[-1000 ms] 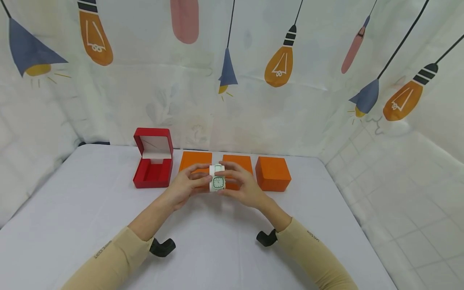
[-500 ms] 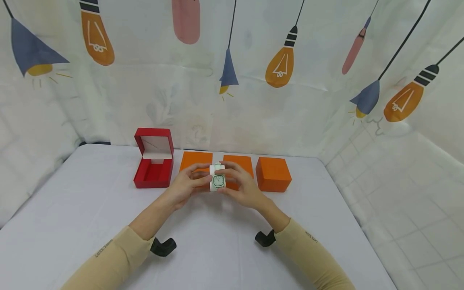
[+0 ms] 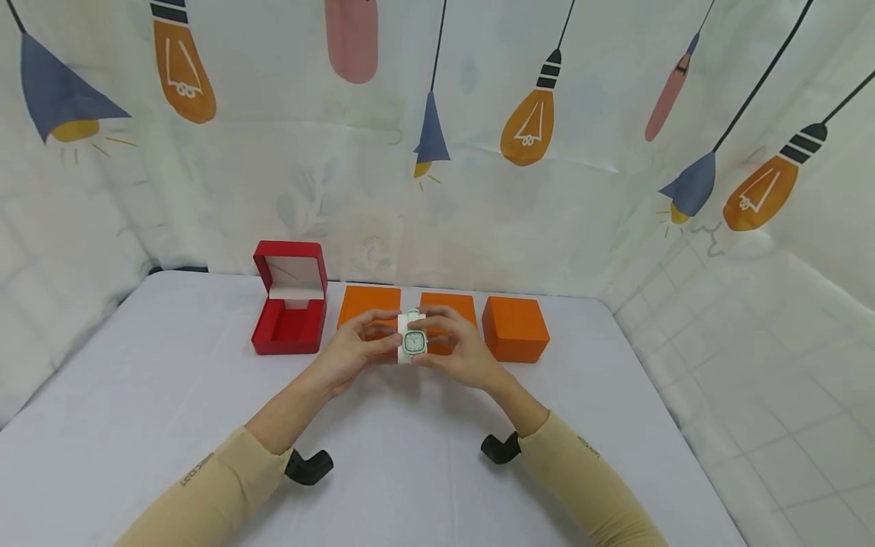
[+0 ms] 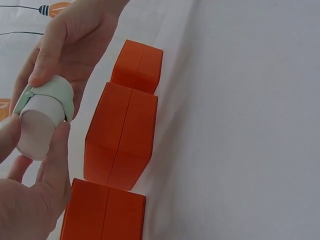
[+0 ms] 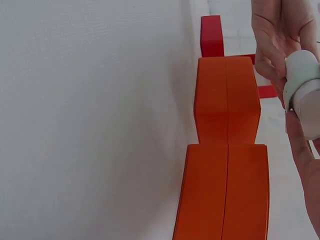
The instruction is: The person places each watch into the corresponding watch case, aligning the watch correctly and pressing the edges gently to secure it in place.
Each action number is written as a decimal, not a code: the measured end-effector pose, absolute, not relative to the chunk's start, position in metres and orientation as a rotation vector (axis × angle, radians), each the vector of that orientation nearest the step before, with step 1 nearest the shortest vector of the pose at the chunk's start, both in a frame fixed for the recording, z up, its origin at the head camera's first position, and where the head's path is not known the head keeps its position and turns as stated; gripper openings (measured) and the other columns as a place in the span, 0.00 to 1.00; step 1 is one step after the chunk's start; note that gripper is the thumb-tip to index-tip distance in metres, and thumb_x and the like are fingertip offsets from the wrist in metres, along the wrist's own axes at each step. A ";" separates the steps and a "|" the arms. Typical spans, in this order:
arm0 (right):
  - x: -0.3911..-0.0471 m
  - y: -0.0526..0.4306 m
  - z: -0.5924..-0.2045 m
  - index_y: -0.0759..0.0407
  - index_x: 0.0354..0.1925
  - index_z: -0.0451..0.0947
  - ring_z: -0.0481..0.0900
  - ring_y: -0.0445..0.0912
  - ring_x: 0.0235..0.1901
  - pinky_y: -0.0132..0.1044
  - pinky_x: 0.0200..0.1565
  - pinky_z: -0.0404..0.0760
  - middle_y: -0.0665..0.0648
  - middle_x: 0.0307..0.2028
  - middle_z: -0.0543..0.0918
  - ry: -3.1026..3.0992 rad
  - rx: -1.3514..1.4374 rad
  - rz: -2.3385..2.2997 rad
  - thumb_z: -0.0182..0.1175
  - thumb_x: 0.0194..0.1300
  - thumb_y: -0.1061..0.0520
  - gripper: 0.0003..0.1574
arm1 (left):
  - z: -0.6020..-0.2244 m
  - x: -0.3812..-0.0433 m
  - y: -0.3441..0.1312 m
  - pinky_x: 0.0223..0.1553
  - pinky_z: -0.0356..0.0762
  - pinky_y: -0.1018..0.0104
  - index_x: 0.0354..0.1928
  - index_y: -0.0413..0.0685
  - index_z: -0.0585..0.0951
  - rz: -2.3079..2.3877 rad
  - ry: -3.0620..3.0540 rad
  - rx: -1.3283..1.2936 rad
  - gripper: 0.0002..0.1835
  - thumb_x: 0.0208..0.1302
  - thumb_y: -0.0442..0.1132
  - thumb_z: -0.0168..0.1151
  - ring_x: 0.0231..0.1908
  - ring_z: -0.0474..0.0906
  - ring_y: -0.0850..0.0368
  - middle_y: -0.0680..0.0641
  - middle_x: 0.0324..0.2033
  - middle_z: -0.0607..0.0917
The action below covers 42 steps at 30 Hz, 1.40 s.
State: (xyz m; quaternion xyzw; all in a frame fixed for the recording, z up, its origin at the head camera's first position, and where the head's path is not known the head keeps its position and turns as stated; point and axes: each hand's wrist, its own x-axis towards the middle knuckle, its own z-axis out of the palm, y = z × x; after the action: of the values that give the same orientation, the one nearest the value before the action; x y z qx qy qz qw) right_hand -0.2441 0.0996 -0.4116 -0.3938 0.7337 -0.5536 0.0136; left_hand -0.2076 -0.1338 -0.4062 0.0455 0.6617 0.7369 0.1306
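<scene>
A pale-green wristwatch (image 3: 413, 342) with a squarish face is wrapped round a white cylindrical cushion (image 4: 37, 127). Both hands hold the pair up over the middle of the table, with the dial turned toward the head camera. My left hand (image 3: 345, 351) grips the cushion's end from the left, thumb and fingers round it. From the right, my right hand (image 3: 459, 353) pinches the watch at its strap (image 4: 57, 91). In the right wrist view the cushion (image 5: 307, 112) shows at the right edge, between the fingers of both hands.
An open red watch box (image 3: 289, 327) stands at the back left, its lid raised. To its right are several orange boxes in a row, among them a right-hand orange box (image 3: 515, 328). White table cloth (image 3: 396, 471) spreads in front, and a patterned curtain (image 3: 478, 228) hangs behind.
The watch and cushion have shifted very slightly right and down between the hands. Both hands keep their hold, and the boxes stay in place.
</scene>
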 end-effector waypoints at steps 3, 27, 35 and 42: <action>-0.244 0.100 -0.410 0.56 0.60 0.82 0.79 0.52 0.56 0.44 0.55 0.83 0.54 0.64 0.72 2.274 -1.180 -1.723 0.76 0.59 0.64 0.30 | -0.407 -0.208 -0.133 0.54 0.82 0.59 0.73 0.44 0.68 2.139 1.935 0.153 0.30 0.72 0.37 0.66 0.59 0.74 0.43 0.36 0.62 0.75; -0.246 0.101 -0.411 0.50 0.61 0.83 0.77 0.49 0.58 0.45 0.55 0.83 0.50 0.60 0.78 2.326 -0.988 -1.719 0.76 0.61 0.57 0.29 | -0.412 -0.206 -0.130 0.56 0.81 0.54 0.73 0.47 0.72 2.137 2.010 0.150 0.31 0.69 0.36 0.68 0.60 0.74 0.42 0.37 0.63 0.74; -0.246 0.101 -0.412 0.49 0.63 0.81 0.79 0.50 0.57 0.45 0.52 0.84 0.49 0.59 0.81 2.274 -0.980 -1.768 0.75 0.62 0.58 0.31 | -0.413 -0.204 -0.128 0.56 0.81 0.55 0.74 0.47 0.71 2.151 2.014 0.169 0.32 0.70 0.37 0.68 0.61 0.72 0.41 0.38 0.64 0.73; -0.246 0.099 -0.413 0.48 0.63 0.81 0.78 0.48 0.58 0.43 0.50 0.84 0.47 0.59 0.81 2.281 -0.907 -1.784 0.74 0.63 0.57 0.30 | -0.410 -0.204 -0.129 0.59 0.78 0.49 0.76 0.50 0.69 2.121 2.000 0.162 0.35 0.69 0.38 0.69 0.63 0.69 0.40 0.37 0.65 0.72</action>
State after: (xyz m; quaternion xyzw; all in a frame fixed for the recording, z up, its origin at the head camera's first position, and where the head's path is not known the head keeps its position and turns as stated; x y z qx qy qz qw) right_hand -0.2459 0.0991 -0.4129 -0.2986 0.7506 -0.5870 0.0535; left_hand -0.2039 -0.1294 -0.4104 0.0553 0.6808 0.7219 0.1109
